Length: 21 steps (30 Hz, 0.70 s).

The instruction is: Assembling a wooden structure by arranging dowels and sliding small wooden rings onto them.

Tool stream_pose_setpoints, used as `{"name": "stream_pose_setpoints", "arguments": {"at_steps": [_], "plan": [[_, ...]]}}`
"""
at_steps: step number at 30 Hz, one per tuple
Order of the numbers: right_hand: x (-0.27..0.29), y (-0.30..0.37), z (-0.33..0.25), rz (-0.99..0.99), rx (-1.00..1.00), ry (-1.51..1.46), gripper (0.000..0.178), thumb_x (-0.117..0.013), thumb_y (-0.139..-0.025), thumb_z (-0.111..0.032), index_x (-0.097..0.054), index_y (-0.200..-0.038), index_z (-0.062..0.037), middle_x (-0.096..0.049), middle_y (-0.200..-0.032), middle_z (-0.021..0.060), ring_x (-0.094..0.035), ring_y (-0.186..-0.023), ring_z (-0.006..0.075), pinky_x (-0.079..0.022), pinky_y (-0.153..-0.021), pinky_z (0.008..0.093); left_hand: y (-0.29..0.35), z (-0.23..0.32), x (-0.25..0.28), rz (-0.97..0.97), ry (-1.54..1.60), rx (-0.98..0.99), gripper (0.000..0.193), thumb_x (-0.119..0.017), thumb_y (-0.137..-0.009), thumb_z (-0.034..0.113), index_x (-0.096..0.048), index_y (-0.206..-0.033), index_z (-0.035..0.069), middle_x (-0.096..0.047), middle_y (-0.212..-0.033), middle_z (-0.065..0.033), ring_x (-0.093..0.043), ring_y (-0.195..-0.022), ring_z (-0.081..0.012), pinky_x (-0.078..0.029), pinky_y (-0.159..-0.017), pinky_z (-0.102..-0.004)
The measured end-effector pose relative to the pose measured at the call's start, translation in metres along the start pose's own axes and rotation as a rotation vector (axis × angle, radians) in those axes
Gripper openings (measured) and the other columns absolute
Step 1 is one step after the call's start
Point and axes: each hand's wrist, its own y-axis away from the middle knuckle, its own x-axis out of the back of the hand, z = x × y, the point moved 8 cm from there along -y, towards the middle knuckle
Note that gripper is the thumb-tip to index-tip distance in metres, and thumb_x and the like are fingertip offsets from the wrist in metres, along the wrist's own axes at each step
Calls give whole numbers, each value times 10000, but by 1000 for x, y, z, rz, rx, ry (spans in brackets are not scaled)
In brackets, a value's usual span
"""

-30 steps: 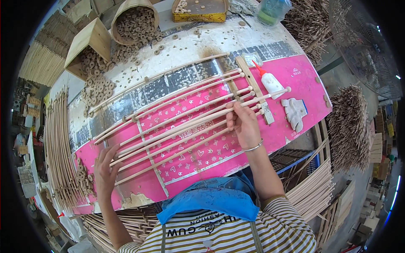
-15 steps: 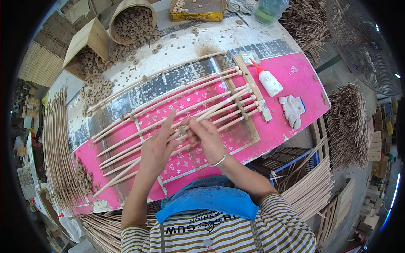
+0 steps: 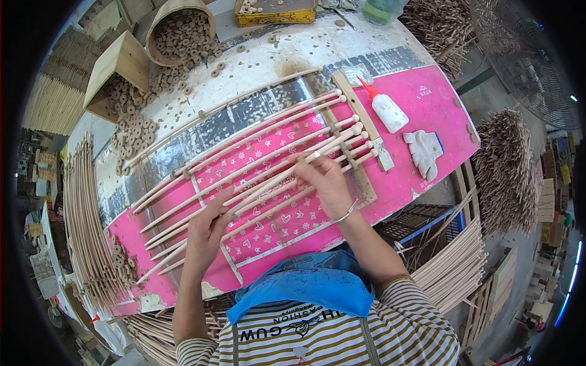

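Several thin wooden sticks (image 3: pixel 183 213) with round knobs at their right ends lie side by side across the pink patterned mat (image 3: pixel 281 235). My right hand (image 3: pixel 328 186) is closed, its fingers and thumb pinching a wooden stick (image 3: pixel 329 145) toward its knobbed end. Lower left, my left hand (image 3: pixel 206 229) is closed on the sticks' middle part, with a small wooden ring (image 3: pixel 229 216) apparently at its fingertips. Small wooden rings sit on some sticks near the knobs. A notched wooden bar (image 3: pixel 360 110) lies beside the knobs.
A white glue bottle with a red tip (image 3: pixel 389 113) and a white glove (image 3: pixel 423 154) lie to the right. Wooden rings spill from a round tub (image 3: pixel 183 9) and a wooden box (image 3: pixel 122 61). Long sticks (image 3: pixel 91 226) line the left edge; a fan (image 3: pixel 525 61) stands far right.
My hands have moved apart: the right slid right and up along the sticks, the left drew back down and left. The left fingers, spread before, are now closed.
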Motion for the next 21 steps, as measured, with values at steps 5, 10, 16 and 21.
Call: {"name": "stream_pose_setpoints", "arguments": {"at_steps": [5,10,16,21], "plan": [[20,-5,-11,0,1,91,279,-768,-998,-221,-740,-1233,-73,-702,-925,-26,-617,-772,34,-501,-649,200,6,-12,4,-4,27,-24,406,-642,-980,-16,-679,-1382,23,-740,-999,-135,-700,-862,-173,-543,-800,-299],[12,-2,-25,-73,-2,-47,377,-765,-1002,-257,-675,-1316,-70,-666,-921,-35,-601,-751,37,-489,-651,186,5,-8,5,-4,34,-1,339,-644,-975,-12,-723,-1304,9,-746,-1016,-126,-698,-876,-175,-540,-800,-301],[31,-1,-20,27,-96,171,375,-727,-1026,-229,-660,-1345,-45,-672,-905,-18,-624,-773,60,-502,-677,201,3,-9,4,16,10,-48,334,-650,-971,-20,-729,-1294,14,-754,-1041,-130,-703,-909,-187,-538,-826,-304],[25,3,-26,9,-74,-4,272,-718,-1037,-252,-671,-1203,-42,-671,-893,-7,-608,-726,57,-484,-626,203,1,-14,2,14,31,-7,328,-653,-974,-16,-729,-1292,13,-762,-1076,-133,-715,-958,-195,-543,-860,-305]]}}
